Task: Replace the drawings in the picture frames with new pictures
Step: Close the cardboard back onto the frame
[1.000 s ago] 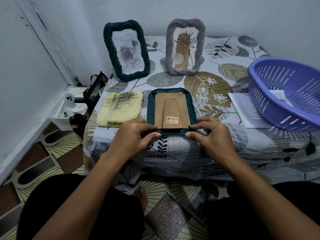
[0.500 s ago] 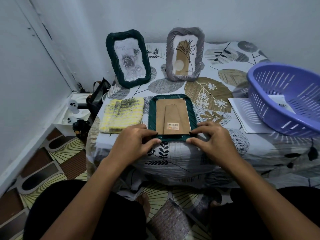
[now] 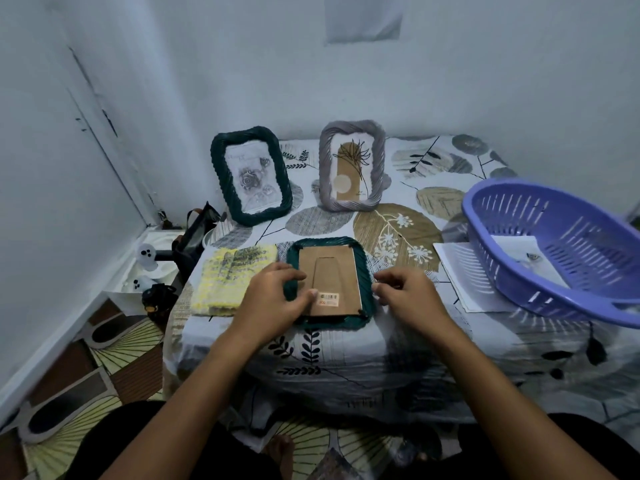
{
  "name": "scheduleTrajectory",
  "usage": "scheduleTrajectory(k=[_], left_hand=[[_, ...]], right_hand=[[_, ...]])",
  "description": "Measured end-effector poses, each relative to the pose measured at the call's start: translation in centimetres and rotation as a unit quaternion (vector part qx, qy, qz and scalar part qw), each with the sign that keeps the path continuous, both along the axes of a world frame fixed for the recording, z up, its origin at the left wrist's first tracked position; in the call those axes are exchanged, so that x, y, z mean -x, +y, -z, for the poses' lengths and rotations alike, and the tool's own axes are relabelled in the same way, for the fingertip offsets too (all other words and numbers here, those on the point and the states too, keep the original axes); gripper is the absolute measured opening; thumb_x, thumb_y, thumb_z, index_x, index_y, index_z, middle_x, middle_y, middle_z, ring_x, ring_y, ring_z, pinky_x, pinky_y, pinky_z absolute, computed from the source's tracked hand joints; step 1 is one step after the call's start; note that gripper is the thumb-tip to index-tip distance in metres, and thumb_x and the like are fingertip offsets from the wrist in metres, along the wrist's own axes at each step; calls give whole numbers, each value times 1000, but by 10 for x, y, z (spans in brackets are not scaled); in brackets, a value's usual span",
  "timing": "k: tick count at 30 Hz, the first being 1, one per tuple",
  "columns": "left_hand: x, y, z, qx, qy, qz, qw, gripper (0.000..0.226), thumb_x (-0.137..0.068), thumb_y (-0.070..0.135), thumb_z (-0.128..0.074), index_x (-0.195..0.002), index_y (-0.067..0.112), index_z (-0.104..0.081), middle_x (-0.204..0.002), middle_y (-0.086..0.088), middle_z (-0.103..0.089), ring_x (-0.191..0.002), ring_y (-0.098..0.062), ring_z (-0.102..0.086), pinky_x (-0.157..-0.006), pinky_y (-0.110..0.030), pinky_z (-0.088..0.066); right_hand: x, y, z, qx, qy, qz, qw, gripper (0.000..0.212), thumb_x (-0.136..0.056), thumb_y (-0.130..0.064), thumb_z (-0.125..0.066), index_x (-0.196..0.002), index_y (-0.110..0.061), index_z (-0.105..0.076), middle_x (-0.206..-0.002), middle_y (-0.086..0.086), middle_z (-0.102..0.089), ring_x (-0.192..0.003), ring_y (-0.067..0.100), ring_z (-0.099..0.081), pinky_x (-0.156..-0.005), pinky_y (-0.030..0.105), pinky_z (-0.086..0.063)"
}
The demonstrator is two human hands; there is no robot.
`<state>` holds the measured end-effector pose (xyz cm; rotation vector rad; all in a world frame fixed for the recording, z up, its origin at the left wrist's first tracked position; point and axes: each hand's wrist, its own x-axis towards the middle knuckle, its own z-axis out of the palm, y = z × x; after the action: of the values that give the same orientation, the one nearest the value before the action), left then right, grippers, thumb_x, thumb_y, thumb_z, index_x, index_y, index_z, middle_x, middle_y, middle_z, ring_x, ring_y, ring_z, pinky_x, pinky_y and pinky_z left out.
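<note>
A dark green picture frame [image 3: 325, 242] lies face down near the table's front edge, its brown cardboard back [image 3: 329, 271] with a barcode sticker facing up. My left hand [image 3: 273, 299] grips its lower left side, thumb on the cardboard by the sticker. My right hand [image 3: 408, 299] has curled fingers pinching at the frame's right rim. Behind stand a second green frame [image 3: 251, 174] holding a grey rose drawing and a grey frame [image 3: 351, 166] holding a brown plant picture.
A purple plastic basket [image 3: 502, 258] with a sheet of paper [image 3: 526, 254] inside sits at the right, on top of white sheets [image 3: 457, 271]. A folded yellow cloth [image 3: 232, 278] lies left of the face-down frame. A dark bag [image 3: 194, 233] and small items stand on the floor at left.
Both hands left the frame's bottom edge. The left hand moved onto the lower left side and cardboard, the right hand up to the right rim. The camera tilted upward.
</note>
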<state>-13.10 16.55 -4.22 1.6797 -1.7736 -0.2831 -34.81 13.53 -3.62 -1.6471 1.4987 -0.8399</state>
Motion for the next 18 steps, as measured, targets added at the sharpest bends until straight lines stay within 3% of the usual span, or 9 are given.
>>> scheduleTrajectory(k=[2, 4, 7, 9, 11, 15, 18], left_hand=[[4, -2, 1, -12, 28, -6, 1000, 43, -80, 32, -74, -114, 8, -68, -123, -8, -61, -115, -16, -52, -92, -26, -43], [8, -5, 0, -7, 53, -21, 998, 42, -80, 32, -73, -114, 8, -67, -117, -6, -63, -103, -12, -55, -82, -22, -42], [11, -8, 2, -12, 83, -38, 996, 41, -81, 34, -72, -114, 10, -67, -112, -4, -65, -96, -11, -57, -76, -21, -43], [10, -8, 4, -19, 106, -39, 993, 40, -81, 34, -72, -113, 12, -68, -112, -2, -66, -96, -10, -58, -79, -23, -45], [9, -8, 4, -31, 122, -34, 991, 39, -81, 35, -71, -113, 13, -68, -111, -1, -66, -95, -9, -57, -79, -21, -44], [15, -13, -5, -21, 95, -42, 994, 30, -81, 35, -71, -104, 16, -69, -99, 4, -63, -91, -10, -57, -67, -16, -39], [32, -25, -23, 7, 87, -23, 996, 22, -80, 33, -71, -94, 18, -71, -95, 1, -68, -88, -13, -60, -75, -24, -44]], right_hand=[[-3, -5, -1, -18, -8, 3, 1000, 32, -88, -11, -62, -120, -6, -62, -114, 11, -67, -101, 22, -63, -95, 41, -50], [-7, -9, -1, -42, -27, 13, 999, 37, -88, -9, -62, -124, -7, -59, -119, 11, -65, -106, 23, -62, -98, 45, -48], [-9, -13, -1, -92, -113, 57, 988, 38, -86, -3, -63, -124, -4, -57, -114, 13, -65, -99, 24, -63, -88, 40, -54], [-9, -12, -6, -167, -258, 77, 949, 29, -87, 5, -58, -116, 1, -58, -101, 16, -65, -83, 22, -63, -65, 28, -56], [-6, -12, -11, -222, -362, 72, 903, 27, -87, 10, -54, -113, 4, -59, -97, 20, -64, -75, 22, -64, -53, 24, -52], [-4, -16, -9, -255, -409, 70, 873, 29, -86, 14, -50, -112, 6, -60, -100, 23, -65, -80, 25, -63, -55, 27, -52], [-8, -16, -6, -276, -424, 66, 860, 29, -87, 12, -43, -109, 4, -61, -93, 20, -65, -78, 24, -61, -57, 29, -50]])
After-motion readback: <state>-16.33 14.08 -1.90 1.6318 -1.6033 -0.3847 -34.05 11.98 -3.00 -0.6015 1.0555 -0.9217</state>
